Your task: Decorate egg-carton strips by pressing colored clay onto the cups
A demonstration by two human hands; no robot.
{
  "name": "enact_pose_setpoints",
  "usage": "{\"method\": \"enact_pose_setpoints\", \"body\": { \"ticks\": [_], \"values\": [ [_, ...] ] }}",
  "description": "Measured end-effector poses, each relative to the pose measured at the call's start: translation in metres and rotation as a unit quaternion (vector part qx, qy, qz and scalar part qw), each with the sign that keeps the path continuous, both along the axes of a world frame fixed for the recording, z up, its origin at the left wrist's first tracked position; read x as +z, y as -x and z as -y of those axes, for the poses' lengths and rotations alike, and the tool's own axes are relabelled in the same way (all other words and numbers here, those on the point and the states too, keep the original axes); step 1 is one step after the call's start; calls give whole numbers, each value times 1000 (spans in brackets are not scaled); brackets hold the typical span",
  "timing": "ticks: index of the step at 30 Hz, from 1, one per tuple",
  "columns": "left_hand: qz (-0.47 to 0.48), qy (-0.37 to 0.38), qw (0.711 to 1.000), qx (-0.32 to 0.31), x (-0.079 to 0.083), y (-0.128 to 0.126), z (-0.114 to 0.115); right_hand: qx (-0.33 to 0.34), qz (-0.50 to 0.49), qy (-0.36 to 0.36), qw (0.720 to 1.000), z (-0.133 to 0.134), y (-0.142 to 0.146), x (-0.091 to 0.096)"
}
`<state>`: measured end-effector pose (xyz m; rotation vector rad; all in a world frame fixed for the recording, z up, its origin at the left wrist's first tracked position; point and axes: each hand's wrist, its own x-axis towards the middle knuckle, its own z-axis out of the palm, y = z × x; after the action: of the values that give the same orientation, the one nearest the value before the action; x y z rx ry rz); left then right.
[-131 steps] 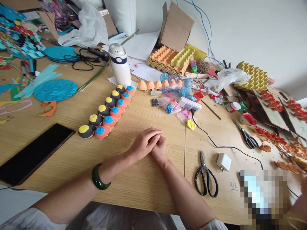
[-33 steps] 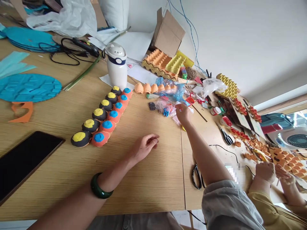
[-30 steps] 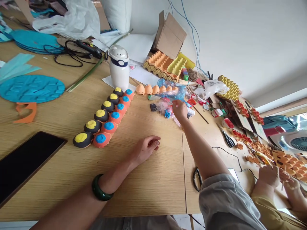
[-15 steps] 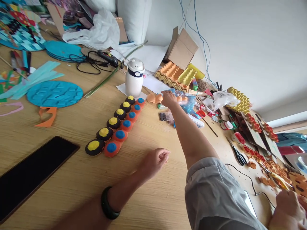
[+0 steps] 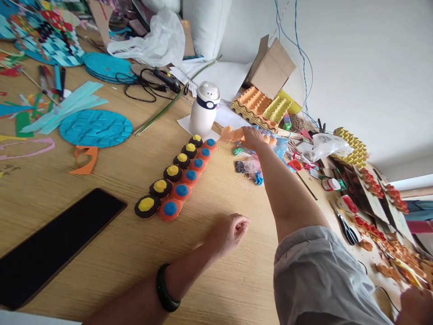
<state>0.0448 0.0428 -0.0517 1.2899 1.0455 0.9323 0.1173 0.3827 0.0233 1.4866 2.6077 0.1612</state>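
My right hand [image 5: 253, 137] reaches far across the table and is closed on a strip of orange egg-carton cups [image 5: 232, 133], which is lifted off the wood beside a white bear-topped bottle [image 5: 204, 109]. My left hand [image 5: 229, 232] rests on the table near me, loosely curled, with a dark green bangle on its wrist; whether anything is in its fingers I cannot make out. Between the two hands lies a double row of painted egg-carton cups [image 5: 177, 177], black with yellow tops and orange with blue tops.
A black tablet [image 5: 54, 246] lies at the near left. Blue paper discs [image 5: 95, 128] and paper scraps fill the left. Small bags of clay [image 5: 248, 165], orange and yellow egg trays [image 5: 262, 104], a cardboard box [image 5: 272, 68] and scissors [image 5: 343, 224] crowd the right. Another person's hand [image 5: 414, 304] shows at the lower right.
My right hand left my left hand, reached out over the clay bags, moved left to the orange cup strip and lifted it. The view swung right and tilted.
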Motion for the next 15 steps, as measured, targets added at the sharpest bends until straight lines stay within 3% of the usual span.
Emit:
{"method": "enact_pose_setpoints", "body": {
  "ticks": [8,15],
  "values": [
    [-8,-17,1000,5,0,1,-1,38,12,12,999,10,-4,6],
    [-11,-18,1000,7,-2,0,-1,18,13,10,1000,17,-8,3]
  ]
}}
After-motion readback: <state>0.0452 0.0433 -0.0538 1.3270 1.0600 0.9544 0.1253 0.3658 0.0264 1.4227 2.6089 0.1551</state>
